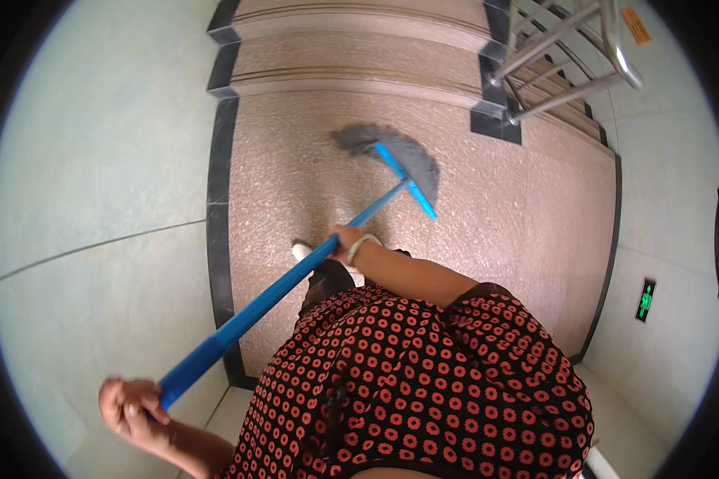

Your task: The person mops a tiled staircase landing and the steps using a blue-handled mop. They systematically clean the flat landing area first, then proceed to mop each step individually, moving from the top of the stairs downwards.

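Note:
A mop with a blue handle slants from the lower left up to the middle of the view. My left hand grips the top end of the handle, close to the left wall. Farther down, my right hand is closed around the shaft; a pale bracelet circles that wrist. The bright blue mop bar carries a grey fabric mop head, spread in a curve on the speckled landing floor. The mop head is slightly blurred.
Stone steps with dark edges lie beyond the landing. A metal handrail stands at the upper right, with another flight behind it. Pale walls flank both sides; a lit green sign is on the right wall. One shoe shows below me.

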Demonstrator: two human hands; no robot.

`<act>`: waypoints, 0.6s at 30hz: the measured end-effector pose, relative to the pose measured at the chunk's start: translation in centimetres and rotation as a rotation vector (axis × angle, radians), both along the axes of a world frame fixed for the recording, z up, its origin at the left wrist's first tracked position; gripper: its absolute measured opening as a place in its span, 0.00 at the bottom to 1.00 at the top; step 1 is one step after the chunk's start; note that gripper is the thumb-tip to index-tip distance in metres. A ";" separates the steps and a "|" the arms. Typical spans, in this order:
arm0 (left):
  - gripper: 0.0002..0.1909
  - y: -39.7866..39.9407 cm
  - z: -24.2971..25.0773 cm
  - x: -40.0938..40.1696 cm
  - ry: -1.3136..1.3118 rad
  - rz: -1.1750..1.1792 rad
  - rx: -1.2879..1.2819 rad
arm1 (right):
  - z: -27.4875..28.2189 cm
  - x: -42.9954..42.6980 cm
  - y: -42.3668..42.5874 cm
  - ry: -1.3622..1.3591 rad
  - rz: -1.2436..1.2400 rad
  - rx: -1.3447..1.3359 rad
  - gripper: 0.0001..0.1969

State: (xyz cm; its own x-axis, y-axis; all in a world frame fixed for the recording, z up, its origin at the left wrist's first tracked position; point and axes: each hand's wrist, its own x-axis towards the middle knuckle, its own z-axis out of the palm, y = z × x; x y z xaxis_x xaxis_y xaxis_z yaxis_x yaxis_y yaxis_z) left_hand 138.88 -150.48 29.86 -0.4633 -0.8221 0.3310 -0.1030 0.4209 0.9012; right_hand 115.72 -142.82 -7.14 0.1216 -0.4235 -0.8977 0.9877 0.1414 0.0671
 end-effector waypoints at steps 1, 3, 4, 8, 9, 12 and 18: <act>0.16 -0.1 -0.8 -2.3 -0.014 -0.085 0.045 | 2.0 -2.6 1.8 0.078 -0.002 0.048 0.04; 0.14 -1.0 -4.4 -8.1 -0.056 -0.272 0.161 | -4.6 -7.5 8.6 0.148 -0.280 -0.014 0.05; 0.13 -0.5 -5.8 -10.9 -0.092 -0.332 0.251 | -4.2 -9.3 11.0 0.159 -0.346 0.070 0.04; 0.11 4.4 -10.6 -20.7 -0.242 -0.589 0.445 | -7.7 -14.9 23.2 0.217 -0.645 0.272 0.08; 0.11 5.9 -11.3 -22.1 -0.249 -0.657 0.461 | -7.6 -15.5 25.3 0.235 -0.663 0.370 0.08; 0.10 9.6 -12.1 -25.7 -0.309 -0.895 0.424 | -9.1 -16.2 32.2 0.263 -0.697 0.491 0.07; 0.09 11.9 -13.0 -26.9 -0.354 -1.033 0.400 | -11.8 -12.7 37.1 0.260 -0.621 0.582 0.09</act>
